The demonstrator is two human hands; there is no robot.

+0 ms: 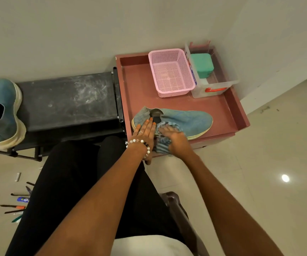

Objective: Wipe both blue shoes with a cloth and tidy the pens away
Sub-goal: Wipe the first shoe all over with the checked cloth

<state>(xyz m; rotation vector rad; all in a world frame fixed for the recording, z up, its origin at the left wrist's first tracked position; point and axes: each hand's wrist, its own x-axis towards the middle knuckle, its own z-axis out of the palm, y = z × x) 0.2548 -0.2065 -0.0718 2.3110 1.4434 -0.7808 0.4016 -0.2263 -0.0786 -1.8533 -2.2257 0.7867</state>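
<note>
— What's over on the left?
— Pens (14, 206) scattered on the floor, and one blue shoe (2, 111) on the dark surface (65, 100).

— And the hands?
— The left hand (146, 129) lies flat, fingers straight, on the heel of the second blue shoe (187, 121) in the red tray (230, 108). The right hand (174, 138) presses a striped cloth (162, 145) against that shoe's side; its fingers are blurred.

— Further right?
— A pink basket (171, 72), then a clear box (215, 84) holding a green container (201, 64).
</note>
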